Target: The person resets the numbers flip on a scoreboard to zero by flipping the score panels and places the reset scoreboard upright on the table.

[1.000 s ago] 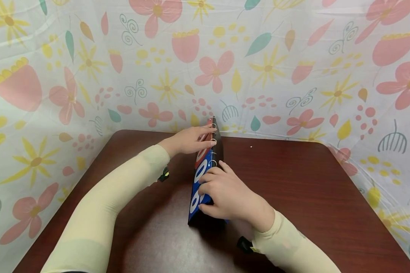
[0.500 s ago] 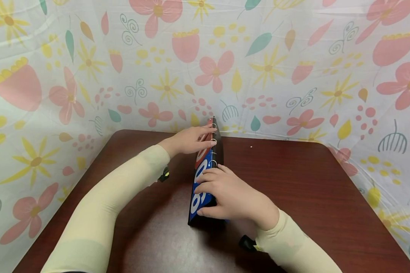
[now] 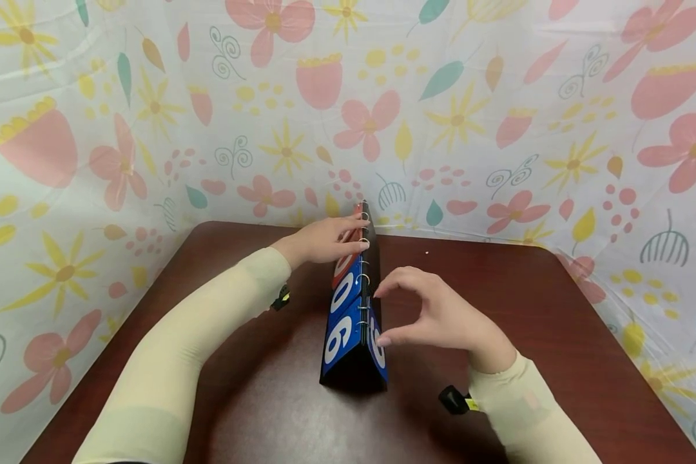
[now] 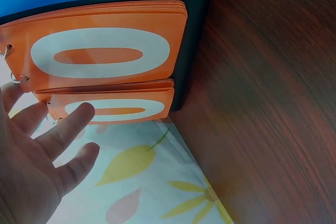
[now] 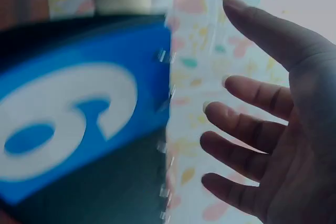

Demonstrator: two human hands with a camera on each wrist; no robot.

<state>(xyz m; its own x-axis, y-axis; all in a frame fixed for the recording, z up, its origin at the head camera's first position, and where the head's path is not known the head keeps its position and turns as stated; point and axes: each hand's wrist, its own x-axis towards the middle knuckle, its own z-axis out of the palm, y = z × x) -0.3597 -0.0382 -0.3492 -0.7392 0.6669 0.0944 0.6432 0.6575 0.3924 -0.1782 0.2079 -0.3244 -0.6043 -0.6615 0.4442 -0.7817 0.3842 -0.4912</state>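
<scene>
Midway across the table [image 3: 499,309], in the head view, the scoreboard [image 3: 352,303] stands tent-like, its long axis running near to far, triangular end facing the wearer, far end by the curtain [image 3: 365,122]; bare tabletop stretches along both sides. The left hand [image 3: 325,240] rests unclenched on the ridge's far half. The right hand [image 3: 443,316] is released, curved beside the right face. From the left wrist, orange 0 cards [image 4: 100,51] end near the table's edge. From the right wrist, loose fingers stand apart from the ringed edge beside a blurred 6 card [image 5: 89,114].
</scene>
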